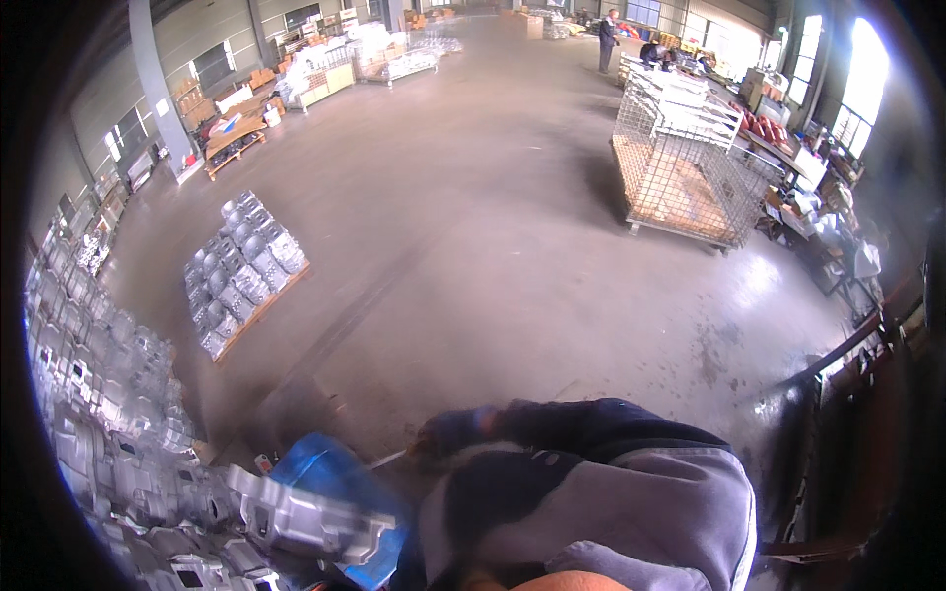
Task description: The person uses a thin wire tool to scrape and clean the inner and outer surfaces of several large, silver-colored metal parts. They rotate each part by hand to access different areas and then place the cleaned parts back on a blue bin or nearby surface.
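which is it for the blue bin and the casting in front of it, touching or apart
Cannot tell. The head view shows the casting overlapping the blue bin, hiding any spot where they might meet.

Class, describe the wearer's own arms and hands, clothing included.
The right sleeve is dark, beside grey-and-dark clothing. Something blue, perhaps a glove, shows on the right hand; blur hides details. The left hand cannot be made out.
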A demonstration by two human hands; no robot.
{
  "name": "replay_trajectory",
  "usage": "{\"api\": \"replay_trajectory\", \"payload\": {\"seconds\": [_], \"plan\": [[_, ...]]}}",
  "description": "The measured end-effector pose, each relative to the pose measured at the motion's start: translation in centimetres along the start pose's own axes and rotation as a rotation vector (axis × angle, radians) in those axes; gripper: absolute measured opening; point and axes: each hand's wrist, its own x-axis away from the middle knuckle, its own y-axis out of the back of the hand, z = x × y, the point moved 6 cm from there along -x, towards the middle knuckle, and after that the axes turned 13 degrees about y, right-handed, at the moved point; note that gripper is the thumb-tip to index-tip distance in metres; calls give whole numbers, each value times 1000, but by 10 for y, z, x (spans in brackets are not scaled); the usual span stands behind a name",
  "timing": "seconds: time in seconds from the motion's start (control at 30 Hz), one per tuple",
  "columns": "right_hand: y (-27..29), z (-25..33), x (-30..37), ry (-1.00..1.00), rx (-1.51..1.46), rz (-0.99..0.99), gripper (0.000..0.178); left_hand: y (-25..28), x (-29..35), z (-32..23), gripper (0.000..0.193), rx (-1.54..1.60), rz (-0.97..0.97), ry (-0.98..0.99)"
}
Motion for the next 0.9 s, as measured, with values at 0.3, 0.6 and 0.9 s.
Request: {"api": "replay_trajectory", "payload": {"seconds": [0.3, 0.6, 0.9], "plan": [[-20, 60, -84, -222, 187, 299, 26, 50, -18, 15, 59, -66, 268, -329], [3, 52, -107, 31, -325, 115, 36, 46, -41, 15, 50, -58, 282, 72], [-34, 62, -117, -199, -727, 284, 33, 55, -48, -33, 47, 415, 143, 478]]}}
